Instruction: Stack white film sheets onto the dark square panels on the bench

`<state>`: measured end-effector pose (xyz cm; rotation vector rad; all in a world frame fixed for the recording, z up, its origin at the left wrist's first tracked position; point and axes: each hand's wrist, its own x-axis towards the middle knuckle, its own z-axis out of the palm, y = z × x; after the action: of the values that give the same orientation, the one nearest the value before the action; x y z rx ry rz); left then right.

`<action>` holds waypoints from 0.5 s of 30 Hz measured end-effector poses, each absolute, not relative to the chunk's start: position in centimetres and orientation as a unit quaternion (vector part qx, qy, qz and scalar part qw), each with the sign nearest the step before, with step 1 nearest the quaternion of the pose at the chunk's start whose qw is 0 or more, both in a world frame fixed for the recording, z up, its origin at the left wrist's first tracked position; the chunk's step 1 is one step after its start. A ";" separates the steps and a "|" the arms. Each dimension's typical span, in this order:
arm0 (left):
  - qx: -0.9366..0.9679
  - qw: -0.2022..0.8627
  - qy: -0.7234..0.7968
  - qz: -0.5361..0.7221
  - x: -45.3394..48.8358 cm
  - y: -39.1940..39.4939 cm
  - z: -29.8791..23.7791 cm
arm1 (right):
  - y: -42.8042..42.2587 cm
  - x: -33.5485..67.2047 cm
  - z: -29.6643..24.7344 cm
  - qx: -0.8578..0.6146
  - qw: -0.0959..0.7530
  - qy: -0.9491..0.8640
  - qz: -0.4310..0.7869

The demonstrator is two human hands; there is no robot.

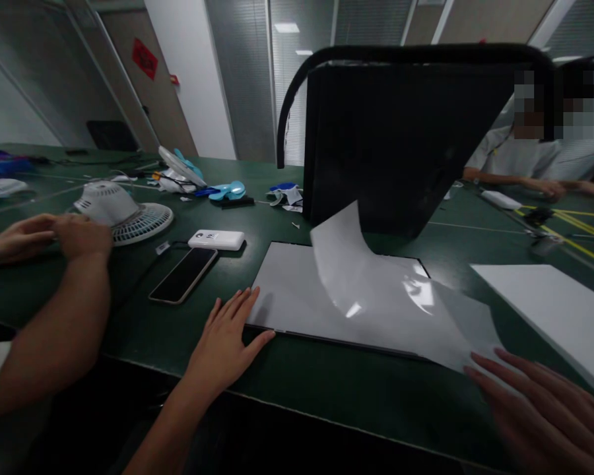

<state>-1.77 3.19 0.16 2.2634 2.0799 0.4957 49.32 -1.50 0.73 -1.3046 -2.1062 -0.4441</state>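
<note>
Right hand (549, 402) placed at one end of the clear film (386, 290), its thumb hidden.
Over the framed panel (287, 284) on the surface (327, 373), the film is curled; whether it is pinched cannot be told. Creasing could be caused by uneven pulling, snagging by the black case (391, 145) behind; with the left hand (225, 336) spread, its grip released, the panel could be shifted.

Left hand (224, 348) lies splayed; right hand (547, 404), blurred, seems outstretched
</note>
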 end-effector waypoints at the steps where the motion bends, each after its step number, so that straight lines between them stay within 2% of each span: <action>1: 0.728 0.015 0.667 0.160 -1.7 3.2 0.2 | -0.5 48.5 0.2 -0.498 0.313 -0.794 -0.153; 7: 0.722 0.005 0.669 0.176 -1.6 3.0 0.2 | 3.2 47.5 -3.3 -0.564 0.265 -0.777 -0.088; 15: 0.726 0.003 0.667 0.166 -1.5 2.9 0.3 | 3.1 47.5 -3.0 -0.564 0.276 -0.778 -0.015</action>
<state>-1.54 2.88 0.29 2.2772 2.0913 0.5205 47.47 3.13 -2.98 -1.5150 -2.0917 -0.0415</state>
